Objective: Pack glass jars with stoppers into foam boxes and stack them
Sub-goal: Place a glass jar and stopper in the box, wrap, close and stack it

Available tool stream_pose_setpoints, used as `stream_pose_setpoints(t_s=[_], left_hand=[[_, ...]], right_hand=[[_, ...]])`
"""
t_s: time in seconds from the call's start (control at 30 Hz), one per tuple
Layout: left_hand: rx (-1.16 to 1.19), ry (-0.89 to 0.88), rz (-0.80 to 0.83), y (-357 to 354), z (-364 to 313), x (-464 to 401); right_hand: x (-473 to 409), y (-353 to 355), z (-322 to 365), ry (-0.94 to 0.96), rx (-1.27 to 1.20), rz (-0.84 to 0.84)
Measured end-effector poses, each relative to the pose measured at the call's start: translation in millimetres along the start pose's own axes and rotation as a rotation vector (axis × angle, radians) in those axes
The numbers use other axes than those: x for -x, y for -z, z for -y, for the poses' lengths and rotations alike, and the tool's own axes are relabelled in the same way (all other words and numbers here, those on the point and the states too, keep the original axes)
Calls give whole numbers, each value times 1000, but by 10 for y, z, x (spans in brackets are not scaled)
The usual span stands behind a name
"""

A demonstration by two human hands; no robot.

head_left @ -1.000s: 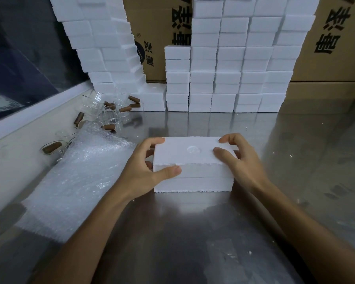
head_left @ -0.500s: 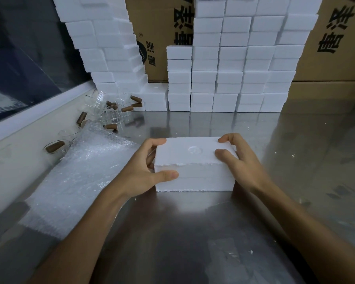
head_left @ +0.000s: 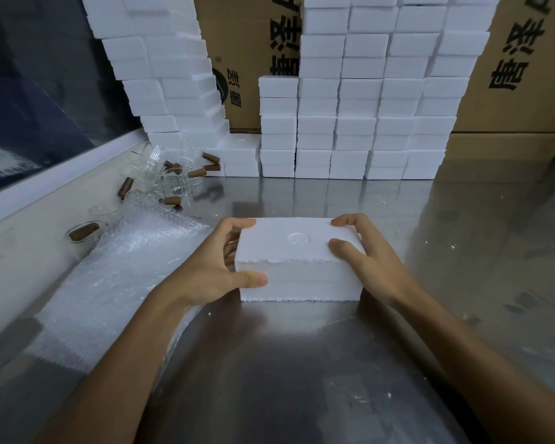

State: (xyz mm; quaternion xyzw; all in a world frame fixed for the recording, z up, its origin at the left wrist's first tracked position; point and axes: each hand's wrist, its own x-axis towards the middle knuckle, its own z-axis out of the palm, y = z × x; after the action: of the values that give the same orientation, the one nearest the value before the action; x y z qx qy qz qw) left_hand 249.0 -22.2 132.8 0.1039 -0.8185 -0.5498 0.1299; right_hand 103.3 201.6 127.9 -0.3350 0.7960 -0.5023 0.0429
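Observation:
A closed white foam box (head_left: 297, 261) sits on the steel table (head_left: 302, 363) in the middle of the head view, lid on, a round mark on its top. My left hand (head_left: 212, 267) grips its left end, thumb on the front face and fingers curled over the far edge. My right hand (head_left: 370, 264) grips the right end, thumb on the lid and fingers round the far corner. Several glass jars with brown cork stoppers (head_left: 170, 177) lie in a loose heap at the back left. Whatever is inside the box is hidden.
Stacks of white foam boxes (head_left: 359, 100) stand along the back, with a leaning stack (head_left: 167, 75) at the left. Cardboard cartons (head_left: 526, 65) rise behind them. A bubble wrap sheet (head_left: 109, 274) lies to the left of the box. A white window ledge (head_left: 45, 187) borders the table's left side.

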Motion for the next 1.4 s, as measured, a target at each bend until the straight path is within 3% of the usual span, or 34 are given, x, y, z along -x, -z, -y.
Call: stream_pose_setpoints(t_s=[0.97, 1.4], left_hand=[[-33, -18, 59, -32, 41, 5], [-4, -97, -78, -51, -83, 75]], right_hand=[[18, 25, -36, -7, -67, 49], [62, 169, -60, 16, -314, 159]])
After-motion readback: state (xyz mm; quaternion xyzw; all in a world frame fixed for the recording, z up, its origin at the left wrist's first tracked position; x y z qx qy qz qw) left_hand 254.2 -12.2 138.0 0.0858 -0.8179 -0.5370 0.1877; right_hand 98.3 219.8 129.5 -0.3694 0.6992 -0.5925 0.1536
